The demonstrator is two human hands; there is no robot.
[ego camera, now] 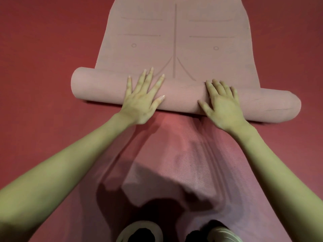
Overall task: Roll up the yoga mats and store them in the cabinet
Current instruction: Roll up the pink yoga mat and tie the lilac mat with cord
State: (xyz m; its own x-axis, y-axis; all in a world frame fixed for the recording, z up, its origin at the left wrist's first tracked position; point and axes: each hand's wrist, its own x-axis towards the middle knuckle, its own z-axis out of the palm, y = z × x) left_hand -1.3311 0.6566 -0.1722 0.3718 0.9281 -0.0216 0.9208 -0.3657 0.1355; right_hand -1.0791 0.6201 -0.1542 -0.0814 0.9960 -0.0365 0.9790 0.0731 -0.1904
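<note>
A dusty pink yoga mat (pixel 174 41) with printed alignment lines lies on the red floor and runs away from me. Its near end is wound into a thick roll (pixel 181 96) that lies across the view. My left hand (pixel 143 98) presses flat on the roll left of centre, fingers spread and straight. My right hand (pixel 222 107) rests on the roll right of centre, its fingers reaching over the top. No cabinet is in view.
Red floor (pixel 43 67) surrounds the mat on both sides. Below the roll, a lighter textured strip of floor (pixel 183 154) carries my shadow. The toes of my two light shoes (pixel 139 231) show at the bottom edge.
</note>
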